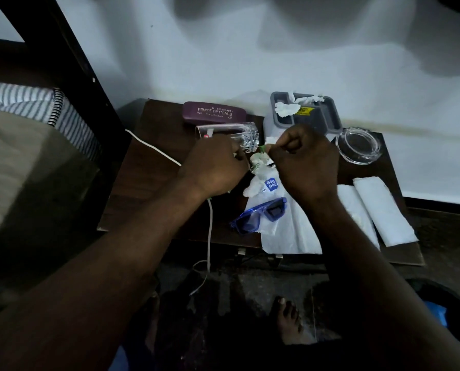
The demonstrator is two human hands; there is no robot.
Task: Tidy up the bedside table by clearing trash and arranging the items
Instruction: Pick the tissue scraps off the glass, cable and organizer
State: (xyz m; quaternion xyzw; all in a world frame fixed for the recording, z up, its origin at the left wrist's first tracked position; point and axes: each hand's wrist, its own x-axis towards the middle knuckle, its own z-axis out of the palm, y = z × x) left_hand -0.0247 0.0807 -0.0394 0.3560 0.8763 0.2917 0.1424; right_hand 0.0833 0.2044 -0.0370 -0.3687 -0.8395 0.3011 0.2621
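Two hands flank the crumpled wrapper [257, 163]. Right hand [306, 162] pinches its top; left hand [215, 167] curls tight beside it, grip hidden.

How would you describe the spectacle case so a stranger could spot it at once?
On the dark bedside table, look along the back edge by the wall, left of the grey tray. The spectacle case lies there, the only maroon thing, lettered PRINCE OPTICALS.

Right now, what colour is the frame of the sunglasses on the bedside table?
Translucent blue, with dark lenses; the sunglasses show best in the head view.
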